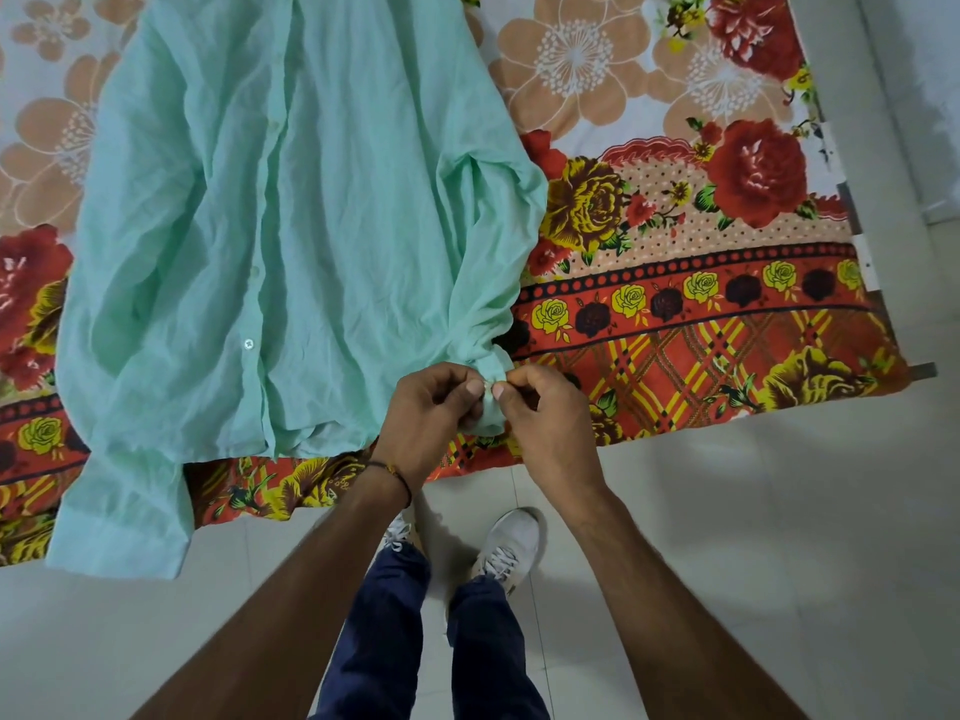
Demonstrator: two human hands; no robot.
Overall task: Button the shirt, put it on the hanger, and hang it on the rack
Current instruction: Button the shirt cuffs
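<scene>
We log the mint shirt (291, 200) laid front-up on the floral bedsheet (675, 210), its hem at the near edge and so within reach. The left hand (436, 405) and the right hand (543, 407) each pinch the sleeve cuff (493, 365) between thumb and forefinger, probably to fasten its button. We find no legible writing or label.

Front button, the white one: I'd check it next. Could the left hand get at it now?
Probably yes. The button lies uncovered on the flat shirt, nothing between it and the left hand, though that hand must first let go of the cuff.
</scene>
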